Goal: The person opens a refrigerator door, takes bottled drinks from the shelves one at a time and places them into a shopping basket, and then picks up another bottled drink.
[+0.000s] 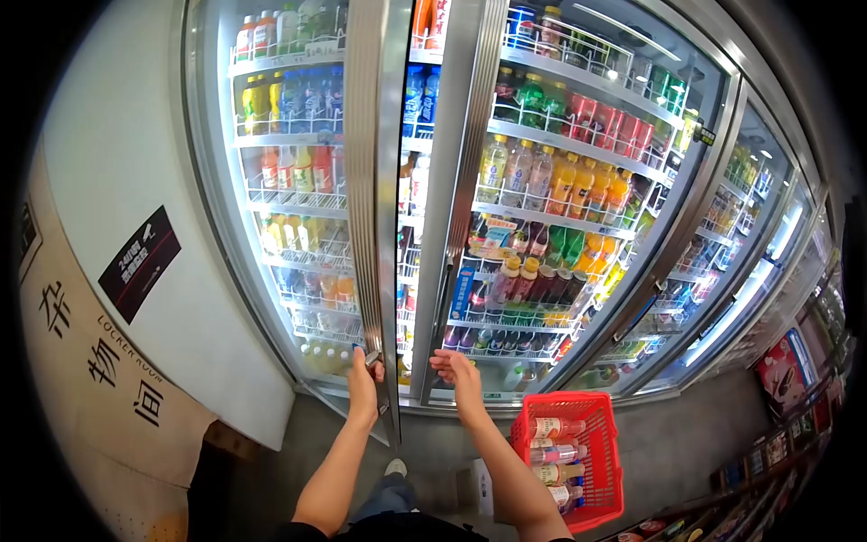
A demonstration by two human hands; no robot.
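My left hand (363, 390) is wrapped round the handle on the edge of the left glass fridge door (366, 226), which stands ajar. Through the gap, bottles show on the lit shelves. My right hand (459, 372) is in front of the lower part of the second fridge door (465, 181), its fingers loosely bent and apart, with nothing in them. Whether its fingertips touch the door frame I cannot tell. On the floor at my right is a red plastic basket (617, 452) with several drink bottles (558, 450) lying in it.
More glass fridge doors (722, 217) run off to the right, their shelves full of bottles and cans. A white wall panel (117, 163) and a tan curtain (99, 388) stand at the left. A small box (471, 490) sits near my feet. Goods racks (777, 461) line the lower right.
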